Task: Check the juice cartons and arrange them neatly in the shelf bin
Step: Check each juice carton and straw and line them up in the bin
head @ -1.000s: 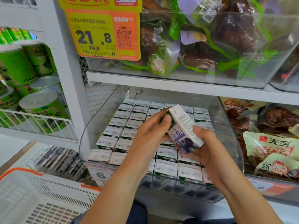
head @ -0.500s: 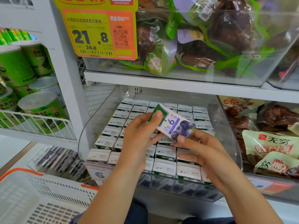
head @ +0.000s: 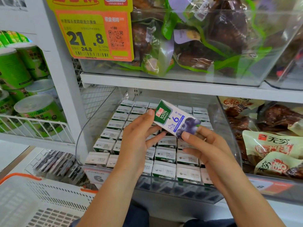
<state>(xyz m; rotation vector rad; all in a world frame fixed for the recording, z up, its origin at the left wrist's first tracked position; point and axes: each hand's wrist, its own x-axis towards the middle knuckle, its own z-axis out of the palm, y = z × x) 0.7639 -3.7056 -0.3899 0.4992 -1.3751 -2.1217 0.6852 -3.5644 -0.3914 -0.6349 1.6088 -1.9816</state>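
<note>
A small white juice carton [head: 175, 119] with a green logo and blueberries on its face lies tilted on its side above the bin. My left hand [head: 136, 141] holds its green top end with thumb and fingers. My right hand [head: 202, 145] pinches its blueberry end, thumb on the front. Below them a clear plastic shelf bin [head: 85, 138] holds several rows of the same cartons [head: 164, 154] standing upright, tops showing. My hands hide the middle of the rows.
A white and orange basket [head: 32, 203] sits at the lower left. Green tins [head: 39, 112] stand behind a wire rail on the left. Snack bags [head: 270, 148] fill the bin on the right. A yellow price tag [head: 93, 33] hangs above.
The carton has been turned from nearly upright to lying sideways with its printed front facing me. Both hands have kept hold of it, shifting a little up and left.
</note>
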